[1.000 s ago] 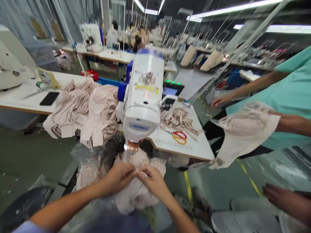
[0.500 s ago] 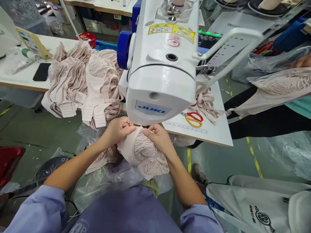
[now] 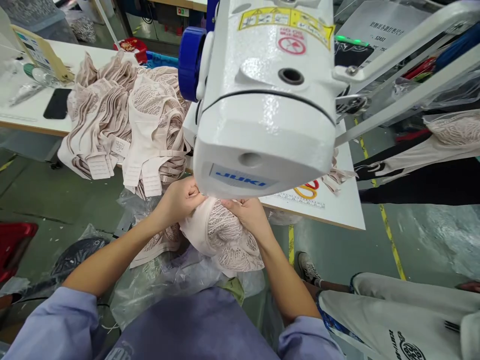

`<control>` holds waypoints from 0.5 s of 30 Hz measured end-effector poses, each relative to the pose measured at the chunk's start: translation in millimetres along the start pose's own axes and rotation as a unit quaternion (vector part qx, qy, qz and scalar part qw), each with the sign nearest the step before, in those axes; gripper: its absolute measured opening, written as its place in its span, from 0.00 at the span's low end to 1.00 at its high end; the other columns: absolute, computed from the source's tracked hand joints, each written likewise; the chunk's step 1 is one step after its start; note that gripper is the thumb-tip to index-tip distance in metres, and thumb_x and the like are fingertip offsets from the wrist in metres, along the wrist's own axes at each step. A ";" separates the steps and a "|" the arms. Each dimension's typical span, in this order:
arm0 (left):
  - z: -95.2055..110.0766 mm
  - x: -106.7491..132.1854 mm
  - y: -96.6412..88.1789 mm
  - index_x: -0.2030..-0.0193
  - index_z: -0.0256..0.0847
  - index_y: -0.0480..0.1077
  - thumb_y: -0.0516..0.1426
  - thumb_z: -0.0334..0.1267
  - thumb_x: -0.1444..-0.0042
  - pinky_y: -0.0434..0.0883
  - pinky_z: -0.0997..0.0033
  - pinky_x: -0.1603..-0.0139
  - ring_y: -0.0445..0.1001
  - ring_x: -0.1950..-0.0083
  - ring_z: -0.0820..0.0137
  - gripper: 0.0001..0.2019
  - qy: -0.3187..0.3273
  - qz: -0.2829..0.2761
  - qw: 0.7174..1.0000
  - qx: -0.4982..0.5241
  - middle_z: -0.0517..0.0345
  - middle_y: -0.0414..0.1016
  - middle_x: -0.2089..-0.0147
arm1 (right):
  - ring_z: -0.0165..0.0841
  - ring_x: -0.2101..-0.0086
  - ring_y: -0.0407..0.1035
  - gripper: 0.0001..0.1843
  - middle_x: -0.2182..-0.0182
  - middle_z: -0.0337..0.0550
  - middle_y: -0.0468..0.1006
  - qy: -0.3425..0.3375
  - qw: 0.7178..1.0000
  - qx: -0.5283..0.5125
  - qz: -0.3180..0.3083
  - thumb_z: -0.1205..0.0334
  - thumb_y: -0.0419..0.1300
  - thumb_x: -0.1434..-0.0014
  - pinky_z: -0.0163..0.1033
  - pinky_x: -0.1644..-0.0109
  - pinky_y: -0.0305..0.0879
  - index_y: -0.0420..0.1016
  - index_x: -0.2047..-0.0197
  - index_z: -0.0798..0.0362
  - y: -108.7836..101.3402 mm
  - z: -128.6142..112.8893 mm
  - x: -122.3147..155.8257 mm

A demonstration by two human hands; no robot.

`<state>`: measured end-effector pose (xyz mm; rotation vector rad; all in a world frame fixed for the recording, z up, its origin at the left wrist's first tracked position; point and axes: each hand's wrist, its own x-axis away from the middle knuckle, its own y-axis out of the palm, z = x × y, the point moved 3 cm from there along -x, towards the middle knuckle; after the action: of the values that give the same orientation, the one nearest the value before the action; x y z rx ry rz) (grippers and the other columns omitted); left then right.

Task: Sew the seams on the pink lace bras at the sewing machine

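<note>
My left hand (image 3: 179, 198) and my right hand (image 3: 248, 212) both pinch the top edge of a pale pink lace garment (image 3: 221, 237) right under the head of a white sewing machine (image 3: 262, 95). The fingers of both hands are curled closed on the fabric. The machine head hides the needle area and the fingertips. The garment hangs down over clear plastic (image 3: 172, 280) on my lap.
A pile of the same pink garments (image 3: 123, 120) lies on the white table (image 3: 37, 107) to the left, beside a black phone (image 3: 57, 103). Red and yellow scissors (image 3: 308, 190) lie right of the machine. Another person (image 3: 416, 167) in black holds lace fabric at the right; a white bag (image 3: 397, 320) sits lower right.
The camera has moved closer and lower toward the machine. My hands lifted the lace garment from the lap up to just under the machine head and stay closed on it.
</note>
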<state>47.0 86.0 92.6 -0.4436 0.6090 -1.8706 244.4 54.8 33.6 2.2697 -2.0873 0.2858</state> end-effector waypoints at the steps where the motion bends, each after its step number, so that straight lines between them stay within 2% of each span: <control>1: 0.4 0.8 -0.5 0.72 0.39 0.63 0.56 0.38 0.43 0.55 0.75 0.71 0.54 0.74 0.76 0.09 -0.002 -0.002 1.000 0.001 0.69 0.55 0.80 | 0.41 0.60 0.72 0.25 0.68 0.41 0.77 0.009 1.000 -0.001 0.003 0.37 0.68 0.50 0.45 0.53 0.67 0.73 0.63 0.50 -0.1 4.0 1.2; 3: 1.1 2.8 -2.3 0.73 0.40 0.62 0.56 0.38 0.44 0.52 0.75 0.72 0.52 0.75 0.76 0.09 -0.005 -0.004 1.000 0.004 0.69 0.53 0.80 | 0.42 0.58 0.72 0.32 0.63 0.44 0.78 0.026 0.999 -0.010 0.016 0.32 0.67 0.52 0.45 0.52 0.68 0.72 0.56 0.49 -0.6 17.2 6.3; 5: -0.1 4.8 -4.7 0.74 0.40 0.60 0.55 0.37 0.45 0.50 0.75 0.73 0.51 0.77 0.77 0.09 -0.020 -0.007 1.000 0.008 0.70 0.51 0.81 | 0.44 0.53 0.72 0.42 0.55 0.48 0.77 0.024 0.999 -0.036 0.011 0.26 0.64 0.54 0.45 0.49 0.68 0.68 0.46 0.49 -0.3 35.5 15.5; 7: -3.1 6.4 -7.5 0.74 0.41 0.59 0.56 0.37 0.45 0.49 0.74 0.74 0.51 0.79 0.77 0.10 -0.046 -0.009 0.999 0.011 0.69 0.50 0.82 | 0.46 0.46 0.68 0.50 0.46 0.52 0.73 0.025 0.998 -0.052 -0.024 0.22 0.60 0.53 0.45 0.45 0.67 0.62 0.38 0.48 1.4 56.0 28.2; 8: -5.1 6.9 -8.9 0.75 0.41 0.60 0.57 0.38 0.45 0.49 0.74 0.75 0.52 0.79 0.77 0.11 -0.058 -0.009 0.998 0.012 0.69 0.50 0.83 | 0.46 0.45 0.67 0.51 0.44 0.53 0.71 0.035 0.997 -0.049 -0.051 0.22 0.59 0.52 0.45 0.45 0.67 0.61 0.36 0.48 2.6 66.0 35.5; 10: -8.2 7.9 -11.6 0.74 0.41 0.61 0.57 0.41 0.43 0.50 0.74 0.76 0.55 0.79 0.75 0.12 -0.066 -0.010 0.998 0.009 0.68 0.52 0.83 | 0.45 0.49 0.69 0.47 0.47 0.52 0.73 0.072 0.990 -0.028 -0.118 0.25 0.59 0.48 0.45 0.49 0.68 0.63 0.36 0.49 5.7 82.8 51.2; 12: -9.9 11.0 -14.2 0.73 0.41 0.63 0.56 0.43 0.42 0.54 0.74 0.75 0.60 0.77 0.74 0.12 -0.061 -0.009 0.998 -0.007 0.65 0.58 0.82 | 0.40 0.58 0.71 0.39 0.56 0.47 0.77 0.101 0.979 -0.014 -0.177 0.32 0.63 0.46 0.43 0.56 0.70 0.69 0.40 0.49 8.2 91.4 67.0; 15: -13.9 21.7 -18.0 0.69 0.40 0.68 0.56 0.50 0.41 0.63 0.73 0.70 0.68 0.71 0.70 0.15 -0.053 0.014 0.998 -0.035 0.60 0.71 0.75 | 0.33 0.67 0.69 0.27 0.68 0.38 0.76 0.094 0.975 -0.017 -0.200 0.41 0.69 0.48 0.38 0.61 0.68 0.76 0.53 0.51 4.8 88.5 82.6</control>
<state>18.0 74.1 92.7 -0.5742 0.6067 -1.7912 255.1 -40.8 -40.1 2.4613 -1.4933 0.4196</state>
